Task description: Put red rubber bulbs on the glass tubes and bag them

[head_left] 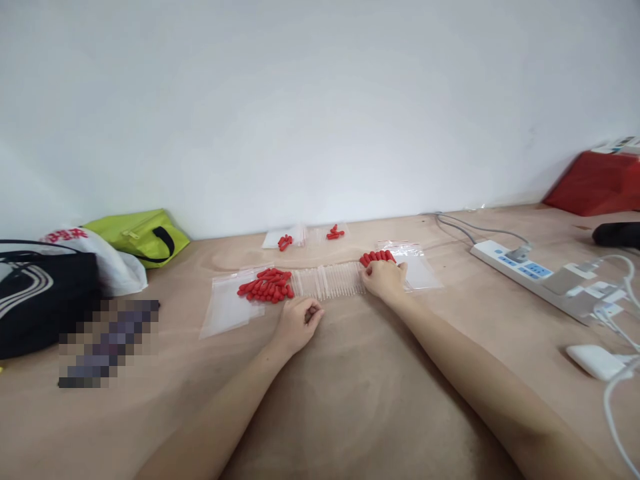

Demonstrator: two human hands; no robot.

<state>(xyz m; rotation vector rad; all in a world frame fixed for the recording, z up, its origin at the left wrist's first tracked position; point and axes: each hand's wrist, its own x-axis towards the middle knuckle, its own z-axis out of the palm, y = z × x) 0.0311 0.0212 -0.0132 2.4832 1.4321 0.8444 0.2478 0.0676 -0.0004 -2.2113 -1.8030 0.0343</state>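
Sticks (345, 280) lie aligned, red pieces (377, 256) too at two o'clock; red heap (267, 287) at nine isn't. Left hand (297, 323) curled, right hand (384, 277) bent: grips unclear.

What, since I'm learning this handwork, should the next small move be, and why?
Perhaps the left hand should straighten the heap of red pieces on the left: they lie jumbled and overlapping, whereas the row of red pieces by the right hand looks lined up side by side, and the left hand is close to the heap.
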